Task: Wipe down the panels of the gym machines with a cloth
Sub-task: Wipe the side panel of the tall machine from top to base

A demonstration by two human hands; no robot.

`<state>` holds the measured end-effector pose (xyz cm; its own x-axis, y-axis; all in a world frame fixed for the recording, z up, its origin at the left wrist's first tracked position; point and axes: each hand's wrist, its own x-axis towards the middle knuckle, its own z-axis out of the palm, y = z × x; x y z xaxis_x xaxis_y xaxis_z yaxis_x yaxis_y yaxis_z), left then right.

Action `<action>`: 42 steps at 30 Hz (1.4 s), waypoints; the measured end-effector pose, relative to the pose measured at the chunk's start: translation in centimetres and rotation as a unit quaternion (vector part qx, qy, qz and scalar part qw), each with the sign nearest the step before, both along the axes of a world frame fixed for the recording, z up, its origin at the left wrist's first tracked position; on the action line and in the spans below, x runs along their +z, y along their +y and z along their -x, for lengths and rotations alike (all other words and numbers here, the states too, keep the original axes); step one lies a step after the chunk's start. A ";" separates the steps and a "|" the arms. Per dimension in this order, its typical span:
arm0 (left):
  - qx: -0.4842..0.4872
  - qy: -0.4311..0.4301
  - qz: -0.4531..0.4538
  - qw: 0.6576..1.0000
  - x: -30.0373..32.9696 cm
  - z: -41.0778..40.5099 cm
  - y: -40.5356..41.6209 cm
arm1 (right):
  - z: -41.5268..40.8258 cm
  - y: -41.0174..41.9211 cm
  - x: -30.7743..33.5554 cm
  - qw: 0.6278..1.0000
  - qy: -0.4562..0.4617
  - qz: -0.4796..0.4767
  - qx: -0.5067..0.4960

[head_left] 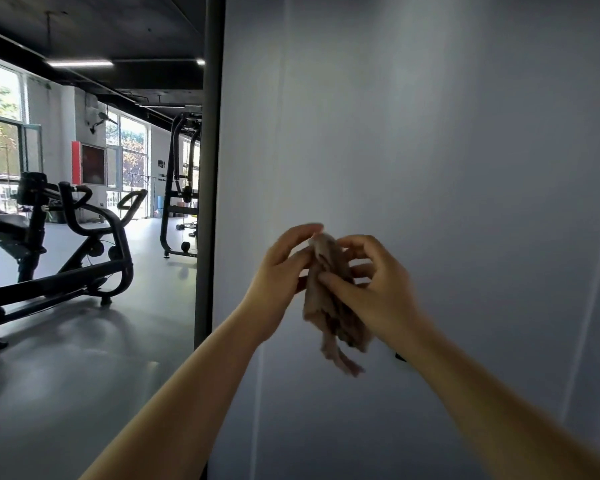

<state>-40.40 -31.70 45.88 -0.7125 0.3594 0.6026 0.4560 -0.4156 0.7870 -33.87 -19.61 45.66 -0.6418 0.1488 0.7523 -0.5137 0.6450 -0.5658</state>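
Note:
A crumpled beige cloth (329, 299) hangs between my two hands in front of a tall pale grey panel (430, 133). My left hand (281, 271) holds the cloth's upper left side with thumb and fingers. From the right, my right hand (374, 282) pinches the cloth, its fingers curled round the fabric. The cloth's lower end dangles loose and is blurred. Both hands are a little apart from the panel's surface, as far as I can tell.
A dark upright post (210, 168) edges the panel on the left. Beyond it lie a grey gym floor (84, 341), a black exercise machine (66, 244) at the left and a black rack (181, 188) further back by the windows.

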 end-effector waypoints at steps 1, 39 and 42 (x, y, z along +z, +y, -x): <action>-0.019 -0.032 -0.004 0.999 -0.1 -0.2 0.2 | 0.1 0.1 0.1 1.000 0.013 0.006 -0.019; 0.289 0.170 0.051 0.941 3.4 2.9 3.5 | 0.8 7.1 -0.3 0.864 0.138 -0.246 -0.417; 0.334 0.157 0.055 0.928 1.0 2.4 3.6 | 1.7 8.0 -1.4 0.830 0.114 -0.290 -0.462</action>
